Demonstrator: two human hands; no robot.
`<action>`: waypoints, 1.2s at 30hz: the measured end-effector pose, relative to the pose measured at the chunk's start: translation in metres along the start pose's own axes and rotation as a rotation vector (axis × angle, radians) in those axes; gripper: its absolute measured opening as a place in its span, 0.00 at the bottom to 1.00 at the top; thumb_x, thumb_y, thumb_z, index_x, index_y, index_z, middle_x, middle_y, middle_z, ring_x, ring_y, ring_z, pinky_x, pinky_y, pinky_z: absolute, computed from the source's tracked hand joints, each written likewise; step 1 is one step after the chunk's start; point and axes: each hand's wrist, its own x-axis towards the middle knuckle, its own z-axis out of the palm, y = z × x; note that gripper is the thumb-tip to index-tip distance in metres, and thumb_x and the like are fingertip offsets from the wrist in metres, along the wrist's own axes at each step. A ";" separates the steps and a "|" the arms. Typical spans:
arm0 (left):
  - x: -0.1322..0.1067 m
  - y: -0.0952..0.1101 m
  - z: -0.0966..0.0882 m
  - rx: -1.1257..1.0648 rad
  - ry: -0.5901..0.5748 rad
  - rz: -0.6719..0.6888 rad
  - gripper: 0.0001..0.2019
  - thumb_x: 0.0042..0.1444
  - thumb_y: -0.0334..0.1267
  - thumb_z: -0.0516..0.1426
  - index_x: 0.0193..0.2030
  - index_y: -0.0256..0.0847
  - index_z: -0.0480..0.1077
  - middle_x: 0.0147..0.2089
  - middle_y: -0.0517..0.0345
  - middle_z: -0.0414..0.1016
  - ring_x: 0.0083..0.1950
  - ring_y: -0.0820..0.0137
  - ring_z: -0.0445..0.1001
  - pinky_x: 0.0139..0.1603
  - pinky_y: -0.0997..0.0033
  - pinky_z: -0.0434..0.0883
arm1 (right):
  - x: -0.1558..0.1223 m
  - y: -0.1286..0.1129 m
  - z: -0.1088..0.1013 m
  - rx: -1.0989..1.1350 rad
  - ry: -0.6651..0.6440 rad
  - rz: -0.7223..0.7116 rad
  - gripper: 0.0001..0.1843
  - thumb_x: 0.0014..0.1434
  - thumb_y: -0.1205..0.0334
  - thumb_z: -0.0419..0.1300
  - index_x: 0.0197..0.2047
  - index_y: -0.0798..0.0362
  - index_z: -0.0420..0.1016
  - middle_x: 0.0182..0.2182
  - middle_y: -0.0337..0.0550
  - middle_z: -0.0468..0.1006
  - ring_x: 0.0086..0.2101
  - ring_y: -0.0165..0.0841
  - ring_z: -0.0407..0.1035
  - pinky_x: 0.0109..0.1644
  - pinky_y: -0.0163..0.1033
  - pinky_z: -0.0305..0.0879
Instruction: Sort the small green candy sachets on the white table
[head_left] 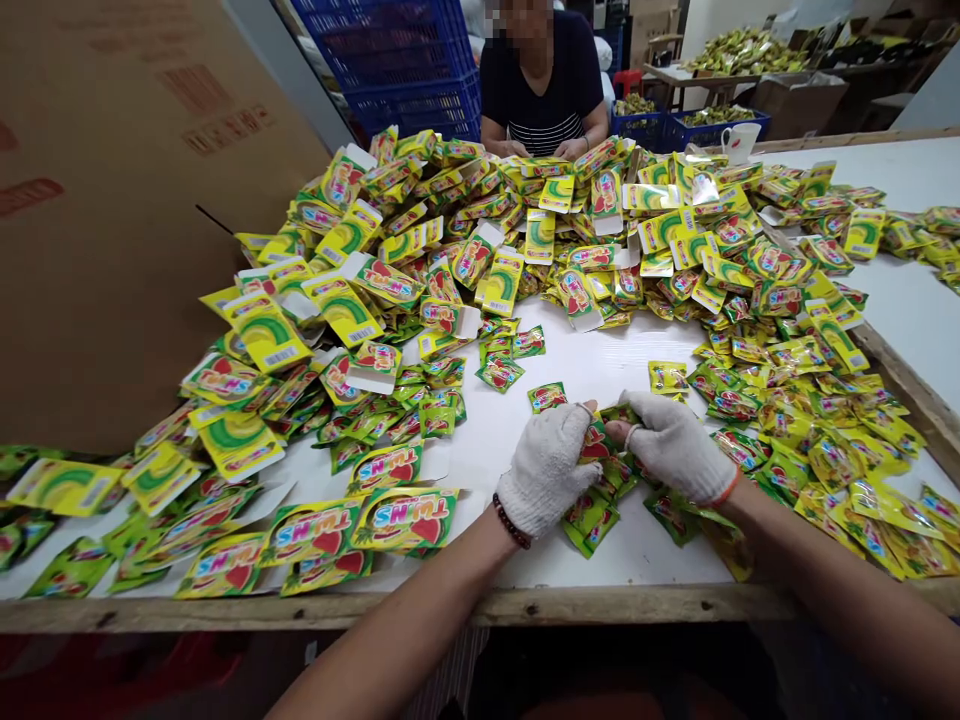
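White knit gloves (536, 450), thumb tips bare. Left hand (551, 475) curled nearly closed, a red-and-green sachet (594, 440) in its fingers, printed side partly showing. Right hand (679, 447) just beside it, fingers bent, thumb tip brought in close to the same cluster; cannot tell whether it pinches a wrapper or only touches one. Green sachets (589, 522) lie directly below the left fingertips, on the white tabletop (600, 352). One yellow sachet (667, 377) rests a little beyond the right fingers; a wide spread of yellow sachets (832, 455) lies to their right. Left of the fingers, flat-lying TWINS boxes (405, 518); well beyond them, a heap of cartons (540, 235), with a co-worker (547, 80) on its far side. Step in hand, by my judgement: gathering sachets between the two hands. The next move seems to call for a snug left grip and a light right pinch, so that slick wrappers don't slide off or drag neighbours along.
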 end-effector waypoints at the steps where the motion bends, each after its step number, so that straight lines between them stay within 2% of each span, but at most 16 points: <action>1: 0.000 0.000 0.000 0.015 0.010 0.003 0.30 0.46 0.33 0.59 0.59 0.38 0.62 0.52 0.46 0.74 0.53 0.54 0.73 0.54 0.54 0.70 | 0.000 0.001 -0.004 0.018 -0.010 0.025 0.09 0.60 0.57 0.56 0.30 0.51 0.66 0.24 0.36 0.68 0.27 0.30 0.60 0.31 0.35 0.55; 3: 0.001 0.001 -0.001 0.041 0.022 0.006 0.32 0.46 0.34 0.59 0.61 0.37 0.61 0.53 0.45 0.73 0.53 0.53 0.72 0.54 0.53 0.70 | 0.000 0.002 -0.009 0.004 0.022 0.038 0.08 0.58 0.58 0.57 0.29 0.51 0.66 0.24 0.35 0.67 0.27 0.30 0.61 0.31 0.35 0.55; 7: 0.001 0.003 -0.001 0.070 -0.025 0.034 0.32 0.46 0.33 0.59 0.61 0.35 0.61 0.53 0.43 0.74 0.52 0.53 0.73 0.53 0.53 0.70 | -0.001 -0.002 -0.007 -0.041 0.010 -0.079 0.08 0.54 0.66 0.54 0.24 0.52 0.66 0.23 0.37 0.67 0.28 0.31 0.61 0.34 0.35 0.57; 10: 0.001 0.003 -0.003 0.103 -0.062 0.035 0.31 0.46 0.33 0.58 0.61 0.36 0.62 0.52 0.44 0.74 0.52 0.53 0.73 0.52 0.53 0.71 | 0.000 -0.007 -0.003 0.005 -0.110 -0.068 0.08 0.51 0.69 0.53 0.24 0.52 0.70 0.22 0.37 0.69 0.27 0.30 0.61 0.34 0.35 0.59; 13: 0.002 0.002 -0.004 0.129 -0.027 0.003 0.29 0.48 0.33 0.58 0.60 0.35 0.63 0.52 0.43 0.74 0.51 0.52 0.73 0.52 0.52 0.71 | -0.003 -0.008 -0.003 0.260 -0.266 0.170 0.10 0.55 0.62 0.54 0.33 0.52 0.77 0.20 0.35 0.69 0.21 0.28 0.60 0.26 0.33 0.59; 15: 0.002 0.003 -0.003 0.110 -0.022 0.031 0.28 0.50 0.35 0.58 0.60 0.35 0.63 0.52 0.42 0.74 0.52 0.52 0.73 0.52 0.52 0.71 | -0.007 -0.010 -0.002 0.459 -0.383 0.301 0.12 0.57 0.58 0.55 0.38 0.52 0.77 0.19 0.33 0.68 0.18 0.26 0.60 0.22 0.32 0.59; 18: -0.002 0.003 -0.003 0.048 -0.087 0.106 0.27 0.53 0.38 0.58 0.60 0.36 0.63 0.53 0.42 0.74 0.52 0.53 0.73 0.52 0.53 0.71 | -0.012 -0.017 0.003 0.660 -0.614 0.282 0.12 0.56 0.53 0.59 0.36 0.53 0.75 0.19 0.33 0.68 0.18 0.26 0.66 0.19 0.29 0.59; 20: -0.010 0.000 -0.010 0.046 -0.133 0.102 0.28 0.52 0.38 0.60 0.61 0.38 0.63 0.54 0.43 0.74 0.53 0.54 0.73 0.53 0.54 0.71 | -0.012 -0.019 0.004 0.726 -0.703 0.255 0.14 0.55 0.51 0.61 0.35 0.54 0.75 0.23 0.36 0.73 0.19 0.27 0.68 0.19 0.29 0.59; 22: -0.022 -0.005 -0.025 0.105 -0.180 0.028 0.30 0.51 0.39 0.62 0.61 0.39 0.63 0.54 0.44 0.74 0.53 0.54 0.73 0.53 0.54 0.71 | -0.006 -0.014 -0.001 0.707 -0.644 0.294 0.17 0.56 0.48 0.60 0.36 0.54 0.76 0.26 0.39 0.76 0.18 0.26 0.67 0.19 0.30 0.59; 24: -0.034 -0.013 -0.044 0.185 -0.260 -0.073 0.30 0.48 0.45 0.65 0.57 0.40 0.66 0.50 0.45 0.75 0.51 0.52 0.74 0.50 0.53 0.71 | 0.005 0.001 -0.013 0.559 -0.419 0.327 0.18 0.58 0.47 0.57 0.36 0.55 0.77 0.25 0.41 0.76 0.18 0.27 0.65 0.20 0.31 0.59; 25: -0.038 -0.017 -0.054 0.209 -0.302 -0.106 0.28 0.47 0.49 0.66 0.54 0.41 0.69 0.47 0.46 0.76 0.49 0.51 0.74 0.49 0.53 0.71 | 0.012 0.011 -0.021 0.425 -0.278 0.310 0.18 0.59 0.48 0.56 0.34 0.55 0.77 0.24 0.41 0.75 0.19 0.28 0.65 0.21 0.32 0.59; 27: -0.038 -0.023 -0.068 0.204 -0.329 -0.116 0.21 0.50 0.52 0.63 0.46 0.42 0.72 0.45 0.48 0.75 0.48 0.53 0.74 0.48 0.55 0.71 | 0.026 0.035 -0.036 0.066 0.000 0.197 0.13 0.59 0.54 0.56 0.35 0.55 0.77 0.29 0.45 0.76 0.27 0.33 0.70 0.29 0.35 0.64; 29: -0.027 -0.028 -0.071 0.161 -0.285 -0.094 0.12 0.59 0.47 0.56 0.42 0.42 0.71 0.45 0.49 0.74 0.48 0.58 0.74 0.49 0.60 0.70 | 0.037 0.057 -0.048 -0.311 0.134 0.139 0.13 0.59 0.58 0.56 0.41 0.55 0.78 0.41 0.51 0.76 0.38 0.39 0.72 0.39 0.39 0.66; 32: 0.009 -0.036 -0.055 0.155 -0.243 -0.218 0.09 0.63 0.35 0.48 0.41 0.40 0.69 0.45 0.49 0.74 0.47 0.62 0.74 0.50 0.64 0.69 | 0.045 0.072 -0.055 -0.642 0.106 0.231 0.19 0.60 0.55 0.56 0.51 0.53 0.75 0.53 0.55 0.69 0.41 0.43 0.72 0.42 0.42 0.65; 34: 0.036 -0.043 -0.038 0.178 -0.247 -0.336 0.06 0.59 0.33 0.52 0.41 0.39 0.69 0.43 0.47 0.74 0.48 0.59 0.74 0.48 0.63 0.68 | 0.046 0.071 -0.054 -0.682 0.031 0.282 0.18 0.59 0.54 0.57 0.49 0.53 0.76 0.52 0.56 0.69 0.40 0.43 0.72 0.41 0.42 0.64; 36: 0.058 -0.050 -0.025 0.168 -0.239 -0.384 0.06 0.53 0.34 0.58 0.39 0.37 0.69 0.42 0.43 0.75 0.46 0.54 0.74 0.46 0.61 0.68 | 0.046 0.069 -0.052 -0.656 -0.004 0.289 0.14 0.57 0.58 0.59 0.44 0.55 0.77 0.48 0.57 0.71 0.41 0.45 0.72 0.41 0.43 0.63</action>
